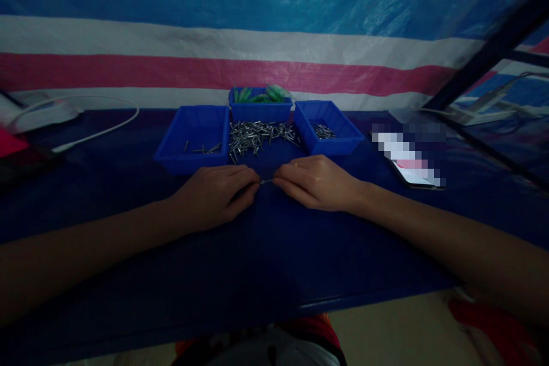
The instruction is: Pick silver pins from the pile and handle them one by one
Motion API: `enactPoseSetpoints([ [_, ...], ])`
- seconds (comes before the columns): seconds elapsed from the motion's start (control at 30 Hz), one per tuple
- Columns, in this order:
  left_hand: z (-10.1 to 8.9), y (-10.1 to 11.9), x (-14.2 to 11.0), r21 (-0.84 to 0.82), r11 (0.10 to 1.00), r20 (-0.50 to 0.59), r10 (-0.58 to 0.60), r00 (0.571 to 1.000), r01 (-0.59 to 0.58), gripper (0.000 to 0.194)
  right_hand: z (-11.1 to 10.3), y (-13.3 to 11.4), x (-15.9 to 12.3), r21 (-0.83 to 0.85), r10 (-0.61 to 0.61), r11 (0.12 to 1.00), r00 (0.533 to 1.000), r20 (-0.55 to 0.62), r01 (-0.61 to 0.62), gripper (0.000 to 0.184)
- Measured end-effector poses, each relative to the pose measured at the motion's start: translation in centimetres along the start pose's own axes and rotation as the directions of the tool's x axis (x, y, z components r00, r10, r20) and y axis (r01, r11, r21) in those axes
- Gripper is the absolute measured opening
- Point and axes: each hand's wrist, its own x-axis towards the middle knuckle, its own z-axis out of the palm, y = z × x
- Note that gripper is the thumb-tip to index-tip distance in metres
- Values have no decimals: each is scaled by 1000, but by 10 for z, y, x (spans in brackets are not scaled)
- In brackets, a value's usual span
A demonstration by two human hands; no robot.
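Note:
My left hand point(221, 191) and my right hand point(319, 183) face each other low over the blue table. Between their pinched fingertips runs a thin silvery metal fastener point(266, 181), one end in each hand. It is too small and dim to tell whether it is a screw or a rivet. Just beyond lies a loose pile of similar metal fasteners point(257, 136). To its left, a blue bin point(165, 151) holds several such pieces. On the right, another blue bin point(343, 143) has a small heap of them.
Behind the pile stands a third blue bin point(259, 111) with green plastic-wrapped contents point(274, 93). A lit phone point(412, 168) lies at the right. A white cable point(103, 132) curves across the left side. Striped sheeting point(274, 6) hangs behind the table point(274, 263).

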Motion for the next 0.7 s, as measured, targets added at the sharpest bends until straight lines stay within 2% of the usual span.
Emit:
enactPoseSetpoints([
  [0.13, 0, -1, -2, -2, 1000, -45, 4, 999, -4, 23, 0, 3, 0, -25, 19, 1000, 1000, 9, -19, 38],
  [0.3, -1, 1, -2, 15, 999, -129, 49, 990, -47, 22, 2, 6, 0, -95, -94, 991, 995, 39, 97, 42],
  [0.47, 0, 1, -2, 26, 991, -160, 136, 978, -133, 17, 3, 6, 1, -174, -173, 968, 983, 63, 181, 41],
  [0.7, -1, 2, -2, 36, 992, -153, 124, 980, -120, 18, 3, 7, 0, -196, -166, 964, 983, 79, 179, 40],
])
